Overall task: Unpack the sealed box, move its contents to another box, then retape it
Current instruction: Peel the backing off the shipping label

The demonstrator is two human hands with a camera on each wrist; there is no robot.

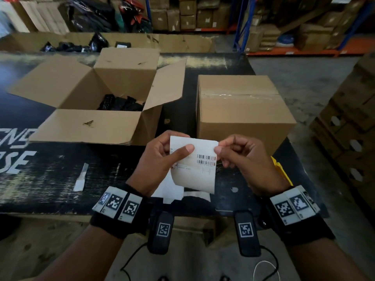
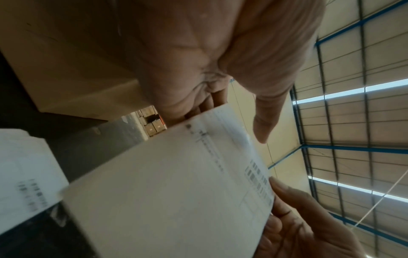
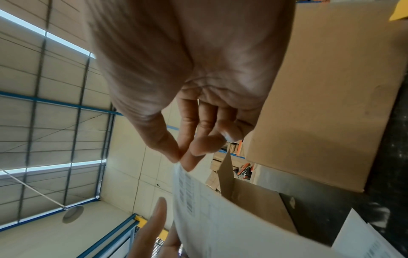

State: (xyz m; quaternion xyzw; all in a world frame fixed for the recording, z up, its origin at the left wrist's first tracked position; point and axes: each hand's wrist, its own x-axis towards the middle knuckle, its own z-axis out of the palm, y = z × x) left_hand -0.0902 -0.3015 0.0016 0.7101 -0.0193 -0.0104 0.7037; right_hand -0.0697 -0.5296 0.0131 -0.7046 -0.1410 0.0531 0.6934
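Both hands hold up a white barcode label sheet (image 1: 194,167) above the table's near edge. My left hand (image 1: 162,157) pinches its left side, thumb on the front. My right hand (image 1: 241,159) pinches its top right corner between thumb and forefinger. The sheet (image 2: 172,192) fills the left wrist view, and the label (image 3: 220,218) curls below my right fingertips (image 3: 183,157). Behind it on the right stands a taped-shut cardboard box (image 1: 241,110). An open cardboard box (image 1: 97,94) on the left holds black packets (image 1: 121,104).
The black table (image 1: 50,175) carries a white paper strip (image 1: 81,177) and more white sheets (image 1: 174,193) under my hands. A yellow object (image 1: 282,171) lies at the right edge. Stacked cartons (image 1: 349,128) stand right; shelving and a long open carton (image 1: 60,43) lie behind.
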